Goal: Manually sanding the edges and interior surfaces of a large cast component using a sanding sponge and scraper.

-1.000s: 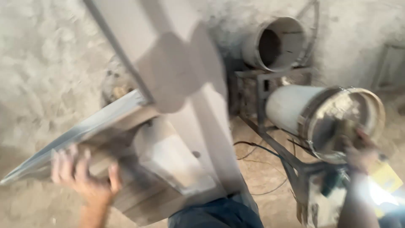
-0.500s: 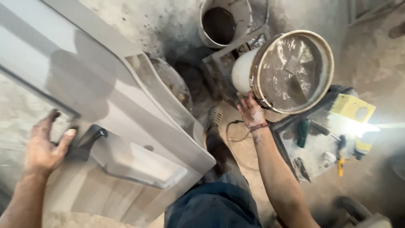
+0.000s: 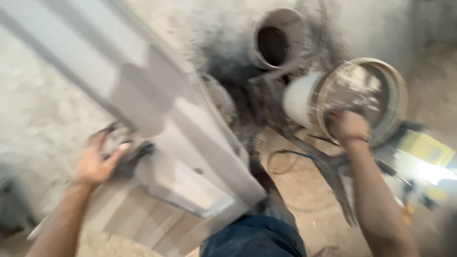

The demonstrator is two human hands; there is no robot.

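Gripping the grey moulded panel [image 3: 190, 157] at centre left, my left hand [image 3: 97, 162] wraps its edge; my right hand [image 3: 350, 126] reaches inside the white bucket [image 3: 328, 102], grip hidden by blur.

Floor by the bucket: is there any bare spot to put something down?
Some bare floor shows between the grey panel and the right arm, though a cable loop lies there. It is crowded around the white bucket that the right hand touches, and by the tools.
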